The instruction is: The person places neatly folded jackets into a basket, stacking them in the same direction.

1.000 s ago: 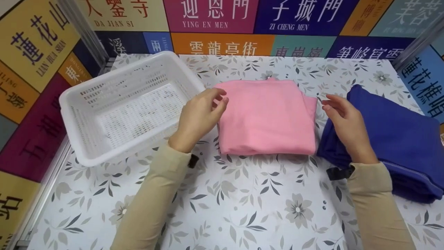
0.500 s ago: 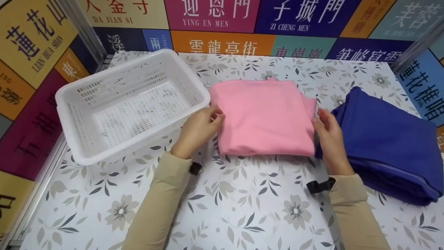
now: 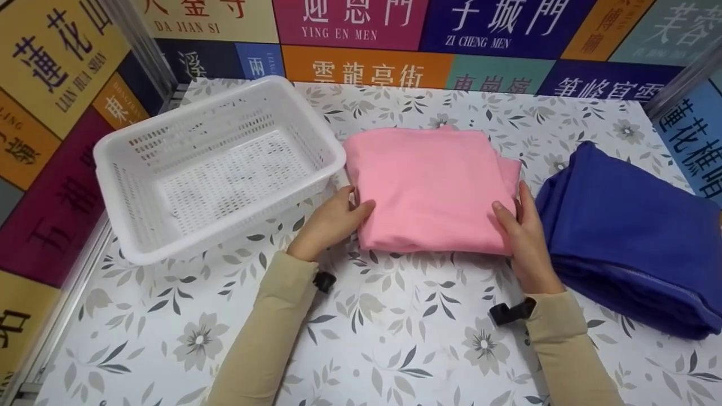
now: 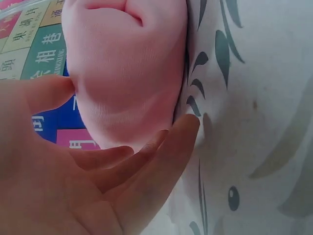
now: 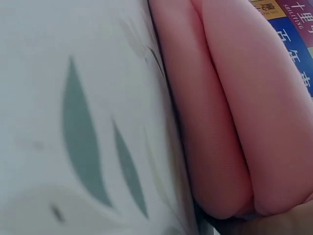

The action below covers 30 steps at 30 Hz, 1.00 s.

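Note:
A folded pink garment (image 3: 431, 192) lies on the table in the head view. My left hand (image 3: 333, 220) is at its left side, thumb at the top edge. In the left wrist view, the fingers of my left hand (image 4: 112, 181) reach fairly straight along the end of the pink garment (image 4: 124, 73), close to the tabletop. At the opposite side, my right hand (image 3: 527, 242) grips the garment's edge, thumb on top and fingers down the side. The right wrist view shows thick folds of the pink garment (image 5: 264, 112); most of that hand is out of frame.
A white perforated basket (image 3: 225, 225) stands at left, its right corner close to the pink garment. To the right lies a folded dark blue garment (image 3: 632, 231), near my right hand. The floral tabletop (image 3: 406, 338) ends at colourful lettered panels (image 3: 366, 65).
My right hand has moved left from beside the blue garment to the pink one's right edge. My left hand has come down to the left edge. The pink garment has hardly moved.

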{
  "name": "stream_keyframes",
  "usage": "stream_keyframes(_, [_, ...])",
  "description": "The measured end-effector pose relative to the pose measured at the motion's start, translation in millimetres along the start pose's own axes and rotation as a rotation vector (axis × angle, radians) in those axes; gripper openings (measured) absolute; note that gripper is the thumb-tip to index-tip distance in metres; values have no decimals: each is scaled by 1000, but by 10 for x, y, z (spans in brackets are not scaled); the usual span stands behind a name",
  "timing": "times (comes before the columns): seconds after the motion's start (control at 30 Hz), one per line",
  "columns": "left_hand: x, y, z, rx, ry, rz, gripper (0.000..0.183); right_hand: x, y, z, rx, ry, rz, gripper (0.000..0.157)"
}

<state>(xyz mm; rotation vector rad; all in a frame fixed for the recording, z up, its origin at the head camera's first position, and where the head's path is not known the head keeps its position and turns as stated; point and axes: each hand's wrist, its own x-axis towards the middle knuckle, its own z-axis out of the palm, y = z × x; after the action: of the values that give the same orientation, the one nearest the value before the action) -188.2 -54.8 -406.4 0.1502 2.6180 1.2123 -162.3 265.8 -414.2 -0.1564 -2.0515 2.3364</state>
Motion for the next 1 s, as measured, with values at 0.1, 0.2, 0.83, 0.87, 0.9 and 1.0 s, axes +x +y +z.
stream_keyframes(0.1, [25, -29, 34, -107, -38, 2, 67, 1, 19, -15, 41, 14, 24, 84])
stream_keyframes(0.2, [44, -51, 77, -235, -83, -9, 65, 6, 55, -44, 137, 41, 110, 84])
stream_keyframes(0.83, [164, -150, 270, -817, -186, 28, 71, -36, 249, -168, 660, -161, 247, 40])
stream_keyframes(0.87, [172, -162, 287, -888, -197, 28, 69, -38, 258, -163, 685, -168, 249, 37])
stream_keyframes(0.9, [177, -175, 297, -957, -210, 21, 67, -40, 267, -154, 700, -173, 254, 34])
stream_keyframes(1.0, [178, -211, 316, -1123, -225, 2, 60, -46, 297, -114, 733, -178, 278, 34])
